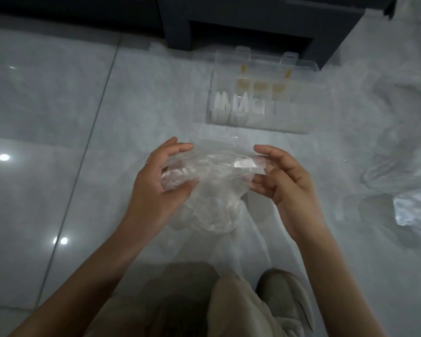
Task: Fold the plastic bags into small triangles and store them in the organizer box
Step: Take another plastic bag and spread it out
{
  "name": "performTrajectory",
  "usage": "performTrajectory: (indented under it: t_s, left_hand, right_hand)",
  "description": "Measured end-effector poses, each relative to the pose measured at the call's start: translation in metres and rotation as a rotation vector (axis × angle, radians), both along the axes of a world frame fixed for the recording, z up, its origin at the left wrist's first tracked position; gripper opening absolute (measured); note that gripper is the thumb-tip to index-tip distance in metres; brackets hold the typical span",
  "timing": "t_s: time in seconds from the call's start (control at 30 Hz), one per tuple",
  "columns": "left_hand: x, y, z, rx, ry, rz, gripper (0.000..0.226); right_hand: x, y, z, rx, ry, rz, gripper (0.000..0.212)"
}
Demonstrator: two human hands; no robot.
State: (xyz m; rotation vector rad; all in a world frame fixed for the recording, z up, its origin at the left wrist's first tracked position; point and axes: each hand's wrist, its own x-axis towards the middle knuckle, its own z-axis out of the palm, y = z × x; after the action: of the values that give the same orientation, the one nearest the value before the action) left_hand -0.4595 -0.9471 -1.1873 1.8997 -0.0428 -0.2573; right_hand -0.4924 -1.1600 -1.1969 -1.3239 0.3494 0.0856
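On the person's side of the organizer box (pixel 291 119), head view: a crumpled clear plastic bag (pixel 212 190) is held up above the pale tiled floor (pixel 58 113) between two hands.

Left hand (pixel 156 183): fingers and thumb are curled round the bunched left end of the bag.

Right hand (pixel 286 183): the bag's flatter right end is gripped between curled fingers and thumb; the exact pinch is blurred by the film.

Bag's long axis: the upper edge is stretched hand to hand, roughly parallel to the box's near wall, while the loose body sags away from the box, toward the person's trouser leg (pixel 231 305).

Nearer hand: the box lies beyond the bag and somewhat to the right, so the right hand is judged the closer one to it.

Inside the box: white folded triangles (pixel 236 105) are stood in the near row's left cells; yellowish items are seen in the row behind; the right cells look unfilled, though this cannot be told for sure.

Right of the box: more loose bags (pixel 411 207) are heaped on the floor.

Behind the box: dark furniture (pixel 253 23) is seen.

Step judged in hand: the bag is unfolded, and flattening is thought to be needed first.
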Motion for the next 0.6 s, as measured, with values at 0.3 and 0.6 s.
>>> performTrajectory:
  t_s: [0.3, 0.6]
  left_hand:
    - [-0.002, 0.001, 0.004, 0.056, -0.01, 0.018, 0.051]
    - [-0.001, 0.005, 0.01, -0.042, -0.001, 0.014, 0.038]
  right_hand:
    - [0.0, 0.008, 0.003, -0.23, -0.1, 0.084, 0.016]
    - [0.001, 0.002, -0.001, -0.097, -0.002, -0.124, 0.029]
